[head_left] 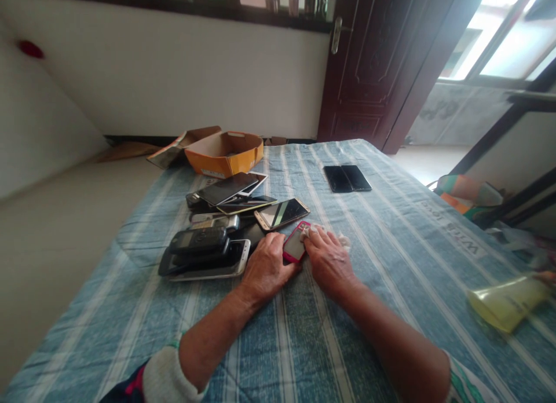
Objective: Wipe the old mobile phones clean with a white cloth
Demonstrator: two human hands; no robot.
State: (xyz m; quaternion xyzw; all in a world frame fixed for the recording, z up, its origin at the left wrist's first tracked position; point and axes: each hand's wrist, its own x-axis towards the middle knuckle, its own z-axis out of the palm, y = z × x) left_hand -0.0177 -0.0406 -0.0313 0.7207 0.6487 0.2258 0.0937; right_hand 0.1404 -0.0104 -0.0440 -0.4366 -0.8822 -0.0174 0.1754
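Note:
A small phone with a pinkish-red edge and a grey screen (295, 246) lies tilted on the cloth between my hands. My left hand (269, 263) grips its near left side, thumb along the bottom edge. Bunched in my right hand (326, 258) is a whitish cloth or tissue (343, 240), pressed on the phone's upper right part. A gold-framed phone (282, 213) rests just beyond my left hand. To the left, a pile holds a black phone (200, 241) on top of a white-edged phone (240, 259), with several others behind.
An open orange cardboard box (226, 160) stands at the far left of the striped blue tablecloth (391, 264). Two dark phones (347, 178) lie side by side at the far right. A yellow plastic packet (506, 301) is near the right edge. Beyond the table is a dark red door (369, 67).

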